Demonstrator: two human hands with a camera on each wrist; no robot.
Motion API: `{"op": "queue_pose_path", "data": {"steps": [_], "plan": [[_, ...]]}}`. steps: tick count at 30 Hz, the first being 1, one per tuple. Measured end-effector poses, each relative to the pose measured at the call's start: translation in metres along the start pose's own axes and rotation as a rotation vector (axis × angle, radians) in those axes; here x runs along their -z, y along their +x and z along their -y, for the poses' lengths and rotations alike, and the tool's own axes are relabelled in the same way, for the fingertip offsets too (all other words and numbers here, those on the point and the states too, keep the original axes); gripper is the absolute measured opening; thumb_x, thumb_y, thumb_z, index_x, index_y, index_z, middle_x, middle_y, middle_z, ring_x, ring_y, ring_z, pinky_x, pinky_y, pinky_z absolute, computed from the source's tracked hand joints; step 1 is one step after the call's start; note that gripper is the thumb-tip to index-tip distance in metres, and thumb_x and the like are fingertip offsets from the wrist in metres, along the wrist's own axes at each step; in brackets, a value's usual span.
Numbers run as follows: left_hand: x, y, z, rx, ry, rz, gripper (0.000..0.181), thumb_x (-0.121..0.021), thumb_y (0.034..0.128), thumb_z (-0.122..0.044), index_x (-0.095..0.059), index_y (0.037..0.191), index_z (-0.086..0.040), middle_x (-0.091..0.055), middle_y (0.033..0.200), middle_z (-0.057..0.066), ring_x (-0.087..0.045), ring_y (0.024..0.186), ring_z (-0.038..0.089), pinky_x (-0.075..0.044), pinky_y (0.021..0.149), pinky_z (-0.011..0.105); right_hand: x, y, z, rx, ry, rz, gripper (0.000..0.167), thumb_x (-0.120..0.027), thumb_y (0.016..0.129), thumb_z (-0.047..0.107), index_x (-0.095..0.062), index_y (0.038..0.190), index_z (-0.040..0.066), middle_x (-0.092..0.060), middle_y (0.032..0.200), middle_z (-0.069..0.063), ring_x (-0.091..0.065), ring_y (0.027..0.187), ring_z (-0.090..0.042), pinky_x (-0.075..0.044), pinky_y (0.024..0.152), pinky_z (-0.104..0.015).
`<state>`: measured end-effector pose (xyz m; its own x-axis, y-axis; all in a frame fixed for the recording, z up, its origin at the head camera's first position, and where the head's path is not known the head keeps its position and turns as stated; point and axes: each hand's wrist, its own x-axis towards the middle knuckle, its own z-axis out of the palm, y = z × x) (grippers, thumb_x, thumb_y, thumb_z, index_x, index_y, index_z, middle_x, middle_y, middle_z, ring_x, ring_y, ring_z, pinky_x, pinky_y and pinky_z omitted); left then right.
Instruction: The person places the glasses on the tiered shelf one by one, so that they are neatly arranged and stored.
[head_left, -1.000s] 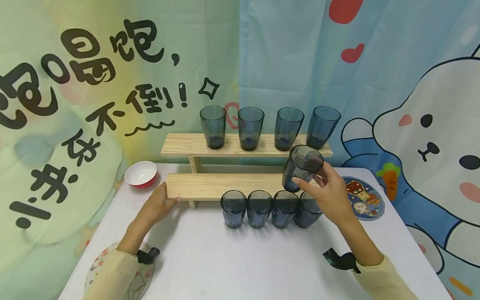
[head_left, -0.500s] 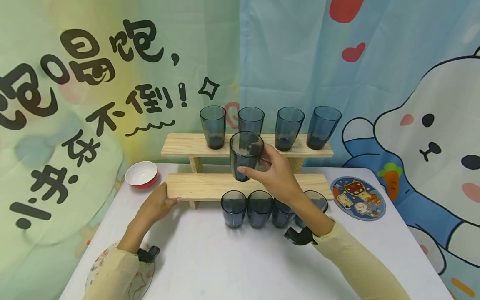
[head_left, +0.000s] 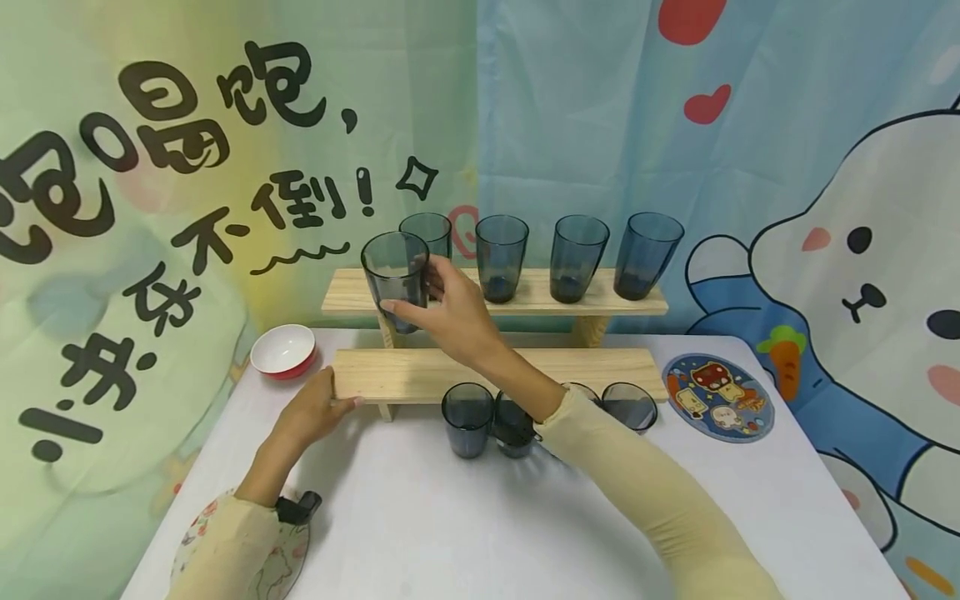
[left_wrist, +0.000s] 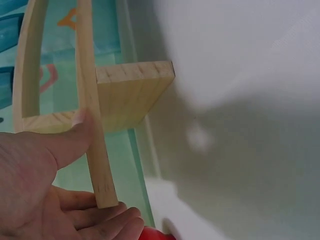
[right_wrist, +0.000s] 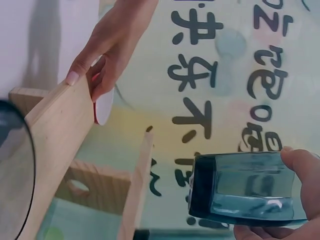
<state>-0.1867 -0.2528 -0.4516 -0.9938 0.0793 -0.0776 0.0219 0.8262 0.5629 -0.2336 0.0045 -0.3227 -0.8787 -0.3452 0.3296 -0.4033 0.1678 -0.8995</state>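
Sleeves of pale cloth (head_left: 637, 492) reach in over a white table (head_left: 420, 525), the left one covering part of a round flower-printed mat (head_left: 283, 562). Farther in, a front row of four dark glasses (head_left: 468, 427) stands upright on the table, partly hidden by the person's right arm. The left hand (head_left: 313, 408) grips the left end of the lower shelf (head_left: 397, 373), thumb and fingers closed about its corner. Near it sits a red-and-white bowl (head_left: 283, 352); a round blue mat (head_left: 718, 398) lies beside the shelf's other end. Above the lower shelf's left part, the right hand (head_left: 456, 312) holds a single glass (head_left: 393, 279) in the air between thumb and fingers, apart from both boards. Behind, four more glasses (head_left: 501, 262) line the upper shelf (head_left: 347, 290), the leftmost partly covered by the held one. Printed fabric (head_left: 555, 108) hangs at the back.
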Motion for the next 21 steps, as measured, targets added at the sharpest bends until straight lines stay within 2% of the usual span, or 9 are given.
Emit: {"op": "queue_pose_path", "data": {"steps": [6, 11, 14, 21], "plan": [[0.001, 0.0, -0.001, 0.037, -0.007, 0.015, 0.066, -0.073, 0.1015, -0.023, -0.041, 0.144, 0.016, -0.059, 0.132, 0.034, -0.06, 0.121, 0.043, -0.048, 0.103, 0.062, -0.031, 0.022, -0.006, -0.019, -0.048, -0.015, 0.074, -0.084, 0.093, 0.033, -0.047, 0.15, 0.003, -0.062, 0.135, -0.01, -0.061, 0.127, -0.023, -0.052, 0.11, -0.036], [0.001, -0.001, 0.0, 0.054, -0.006, 0.027, 0.069, -0.072, 0.1024, -0.024, -0.038, 0.146, 0.016, -0.057, 0.135, 0.035, -0.059, 0.122, 0.042, -0.047, 0.104, 0.062, -0.053, 0.039, -0.013, -0.065, -0.095, -0.048, 0.082, -0.082, 0.093, 0.04, -0.044, 0.155, 0.003, -0.058, 0.146, -0.013, -0.058, 0.133, -0.026, -0.053, 0.108, -0.041], [0.001, -0.002, 0.0, 0.056, -0.012, 0.03, 0.068, -0.072, 0.1025, -0.025, -0.038, 0.146, 0.016, -0.057, 0.134, 0.035, -0.059, 0.121, 0.041, -0.047, 0.104, 0.062, -0.063, 0.048, -0.014, -0.084, -0.126, -0.065, 0.086, -0.081, 0.094, 0.043, -0.04, 0.159, 0.004, -0.052, 0.155, -0.014, -0.053, 0.14, -0.028, -0.05, 0.111, -0.044], [0.0, -0.001, 0.001, 0.035, -0.015, 0.026, 0.065, -0.07, 0.1032, -0.024, -0.04, 0.144, 0.017, -0.058, 0.132, 0.034, -0.06, 0.119, 0.041, -0.049, 0.102, 0.061, -0.08, 0.067, -0.017, -0.1, -0.187, -0.1, 0.084, -0.077, 0.097, 0.044, -0.038, 0.16, 0.004, -0.051, 0.155, -0.014, -0.052, 0.14, -0.028, -0.048, 0.113, -0.044]]}}
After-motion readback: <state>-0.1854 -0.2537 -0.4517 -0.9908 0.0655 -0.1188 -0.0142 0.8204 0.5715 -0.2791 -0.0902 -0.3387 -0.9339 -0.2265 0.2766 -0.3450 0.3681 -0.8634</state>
